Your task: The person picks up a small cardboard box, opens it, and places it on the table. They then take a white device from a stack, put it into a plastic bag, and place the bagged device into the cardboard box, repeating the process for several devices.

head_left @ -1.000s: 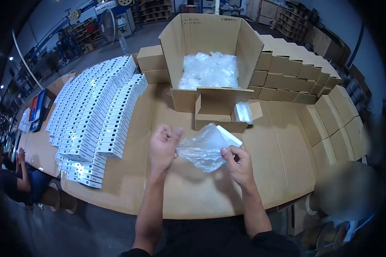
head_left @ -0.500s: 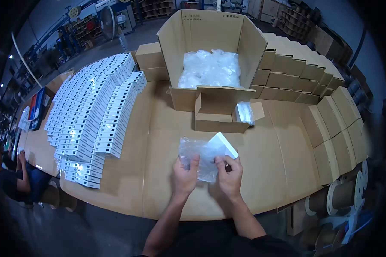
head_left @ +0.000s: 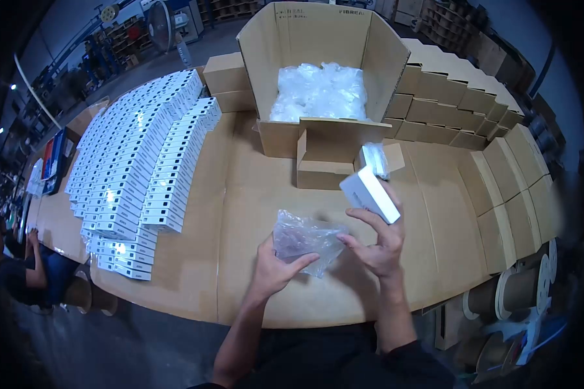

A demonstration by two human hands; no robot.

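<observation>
A clear plastic bag [head_left: 305,238] is gripped along its left side by my left hand [head_left: 274,267], the thumb lying over the film. My right hand [head_left: 381,249] carries a small white box [head_left: 370,194], tilted, in its fingers, while its thumb meets the bag's right edge. Just beyond the white box stands an open cardboard carton [head_left: 328,176], with wrapped white boxes [head_left: 374,160] at its right end. Behind that, a large open carton [head_left: 321,32] holds a heap of clear plastic bags [head_left: 319,91].
Rows of white boxes [head_left: 133,152] are stacked at the left of the cardboard-covered table [head_left: 253,301]. Brown cartons [head_left: 441,97] line the back right, more cartons [head_left: 516,188] the right edge. Another person [head_left: 32,262] sits at far left. Spools [head_left: 522,292] stand below the table's right side.
My right hand has moved right and up with the white box, which is now apart from the bag's film. My left hand has shifted slightly left, still holding the bag.
</observation>
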